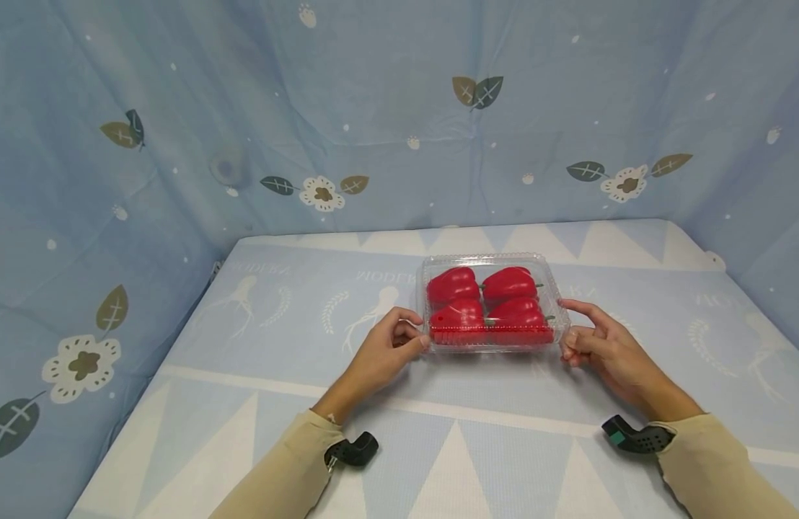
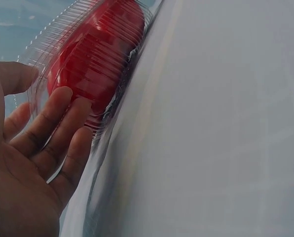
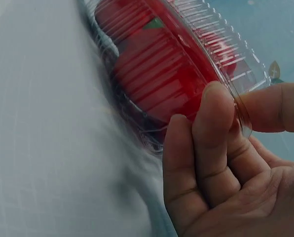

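A clear plastic box [image 1: 428, 263] with ribbed sides holds several red bell peppers [image 1: 453, 285] with green stems, arranged in two rows. At the box's near left corner, my left hand [image 1: 384, 351] holds the rim, its thumb at the edge and its fingers against the side. On the opposite side, my right hand [image 1: 603, 351] pinches the near right corner between thumb and curled fingers, while the index finger reaches along the side. In the right wrist view, the rim [image 3: 242, 116] passes between the thumb and the other fingers.
The box is over a table with a pale blue and white patterned cover [image 1: 308, 324]. A blue curtain [image 1: 399, 130] with flowers and leaves encloses the back and sides. Each wrist wears a black device, one [image 1: 352, 450] on the left and another [image 1: 636, 436] on the right.
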Demonstrator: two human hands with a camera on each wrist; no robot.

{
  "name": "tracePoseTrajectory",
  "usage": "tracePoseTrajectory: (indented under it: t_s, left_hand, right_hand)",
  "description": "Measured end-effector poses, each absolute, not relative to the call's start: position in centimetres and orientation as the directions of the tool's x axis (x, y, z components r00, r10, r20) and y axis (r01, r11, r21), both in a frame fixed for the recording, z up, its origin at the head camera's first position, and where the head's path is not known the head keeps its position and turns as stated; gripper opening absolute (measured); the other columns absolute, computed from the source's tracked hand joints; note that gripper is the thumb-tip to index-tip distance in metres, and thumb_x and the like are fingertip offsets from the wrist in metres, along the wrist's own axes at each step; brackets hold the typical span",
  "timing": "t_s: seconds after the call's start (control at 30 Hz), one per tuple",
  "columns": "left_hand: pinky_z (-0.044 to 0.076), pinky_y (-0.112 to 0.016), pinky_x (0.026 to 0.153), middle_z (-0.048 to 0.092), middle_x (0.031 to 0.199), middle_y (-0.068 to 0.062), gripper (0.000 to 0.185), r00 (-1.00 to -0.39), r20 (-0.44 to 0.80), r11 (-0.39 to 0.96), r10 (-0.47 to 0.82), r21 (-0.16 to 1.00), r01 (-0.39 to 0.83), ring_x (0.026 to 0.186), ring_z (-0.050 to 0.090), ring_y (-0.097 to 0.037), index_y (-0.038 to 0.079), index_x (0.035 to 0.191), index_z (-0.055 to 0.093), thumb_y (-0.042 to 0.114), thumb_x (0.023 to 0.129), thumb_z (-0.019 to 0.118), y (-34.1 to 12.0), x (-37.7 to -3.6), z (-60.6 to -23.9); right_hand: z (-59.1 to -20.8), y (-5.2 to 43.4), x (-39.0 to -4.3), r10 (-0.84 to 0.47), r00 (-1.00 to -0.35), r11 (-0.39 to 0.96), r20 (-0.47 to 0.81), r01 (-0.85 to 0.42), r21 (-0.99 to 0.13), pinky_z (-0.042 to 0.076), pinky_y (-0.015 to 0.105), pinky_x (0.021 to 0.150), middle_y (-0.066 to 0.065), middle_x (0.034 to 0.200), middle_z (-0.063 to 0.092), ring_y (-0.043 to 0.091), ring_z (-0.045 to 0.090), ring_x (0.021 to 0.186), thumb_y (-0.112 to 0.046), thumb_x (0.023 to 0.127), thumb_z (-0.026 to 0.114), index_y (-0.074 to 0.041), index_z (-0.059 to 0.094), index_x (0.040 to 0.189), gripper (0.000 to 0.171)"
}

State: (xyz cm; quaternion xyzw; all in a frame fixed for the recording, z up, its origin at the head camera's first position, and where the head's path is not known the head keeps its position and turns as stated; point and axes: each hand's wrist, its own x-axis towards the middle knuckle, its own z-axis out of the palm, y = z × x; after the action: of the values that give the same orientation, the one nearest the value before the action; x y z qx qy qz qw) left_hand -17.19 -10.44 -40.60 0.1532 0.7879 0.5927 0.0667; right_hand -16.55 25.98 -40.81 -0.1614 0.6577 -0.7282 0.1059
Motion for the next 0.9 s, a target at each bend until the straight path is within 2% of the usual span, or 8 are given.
tracePoseTrajectory:
  t_s: [0.13,0.37,0.47,0.73,0.9]
  left_hand:
    - [0.051,-0.033,0.073,0.067,0.087,-0.008,0.028,-0.94,0.076,0.224,0.332,0.962,0.157,0.085,0.065,-0.031,0.013,0.113,0.052,0.017,0.09,0.067,-10.4,-17.2,-40.6]
    - [0.05,-0.049,0.079,0.068,0.086,-0.015,0.035,-0.933,0.058,0.161,0.355,0.979,0.122,0.087,0.067,-0.03,0.004,0.119,0.048,0.018,0.091,0.065,-10.6,-17.4,-40.7]
    - [0.05,-0.053,0.082,0.068,0.087,-0.019,0.038,-0.932,0.036,0.127,0.361,0.988,0.088,0.089,0.067,-0.032,0.0,0.122,0.045,0.014,0.092,0.064,-10.5,-17.4,-40.6]
    - [0.048,-0.052,0.079,0.067,0.089,-0.024,0.034,-0.935,0.008,0.124,0.354,0.991,0.055,0.09,0.063,-0.044,-0.007,0.122,0.043,0.005,0.093,0.056,-10.2,-16.4,-38.5]
    - [0.049,-0.054,0.083,0.068,0.087,-0.025,0.032,-0.938,0.023,0.093,0.347,0.994,0.058,0.086,0.067,-0.037,-0.008,0.12,0.042,0.003,0.093,0.054,-10.0,-15.9,-37.9]
  right_hand:
    - [-40.8,26.1,-16.5,-0.38,-0.921,-0.105,0.086,-0.05,-0.993,0.053,0.024,0.062,0.006,0.077,0.062,0.014,0.06,0.07,0.005,0.096,0.043,-0.003,0.024,0.143,0.051]
    - [-40.7,25.8,-16.5,-0.337,-0.94,-0.05,0.051,-0.037,-0.998,0.054,0.029,0.063,0.009,0.078,0.06,0.018,0.06,0.071,0.008,0.093,0.036,-0.004,0.024,0.144,0.054]
    - [-40.7,25.7,-16.5,-0.32,-0.947,-0.028,0.035,-0.027,-0.999,0.055,0.031,0.064,0.01,0.078,0.06,0.018,0.06,0.072,0.007,0.092,0.035,-0.004,0.024,0.144,0.055]
    - [-40.7,25.8,-16.5,-0.303,-0.953,-0.011,0.03,-0.028,-1.0,0.056,0.033,0.067,0.01,0.08,0.061,0.019,0.062,0.074,0.006,0.092,0.034,-0.006,0.025,0.145,0.055]
    - [-40.8,25.7,-16.4,-0.314,-0.949,-0.022,0.038,-0.033,-0.999,0.056,0.033,0.069,0.011,0.08,0.061,0.02,0.062,0.074,0.006,0.092,0.033,-0.008,0.027,0.144,0.055]
